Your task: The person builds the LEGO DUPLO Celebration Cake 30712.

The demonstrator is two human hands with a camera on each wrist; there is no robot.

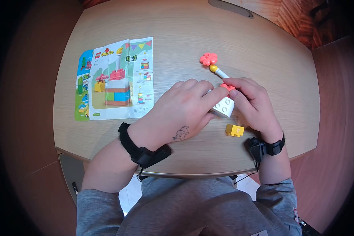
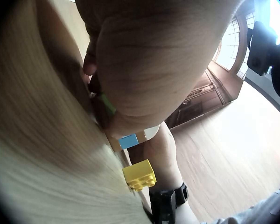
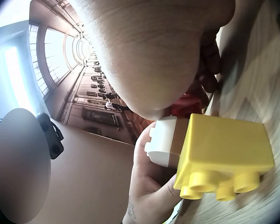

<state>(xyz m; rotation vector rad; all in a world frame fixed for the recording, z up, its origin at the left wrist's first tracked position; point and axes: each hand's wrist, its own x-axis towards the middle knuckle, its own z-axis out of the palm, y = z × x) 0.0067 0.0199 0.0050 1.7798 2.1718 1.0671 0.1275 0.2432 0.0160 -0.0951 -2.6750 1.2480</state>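
Two hands on the work. Left hand (image 1: 185, 100) curled about the stack (image 1: 225, 107), forefinger reaching over its white top to the red piece (image 1: 227, 87); right hand (image 1: 256, 103) pinching that piece between thumb and forefinger. Stack sits right of the middle of the table (image 1: 177, 153), brown, blue and green blocks under the white. Whether the red piece is fully down I cannot tell; my fingers cover the join.

Handling, my judgement: brace the lower blocks as well as the top, or side force may pop a layer loose. Match studs by feel, then press square and even, no rocking. Thumb clear of the join. A glance from the side would show any gap.

Nearby: yellow block (image 1: 235, 130) on its side, near side, studs towards me; keep the right wrist off it. Candle (image 1: 220, 72) and red flower (image 1: 208, 59) on the far side. Booklet (image 1: 120, 80) flat, left.
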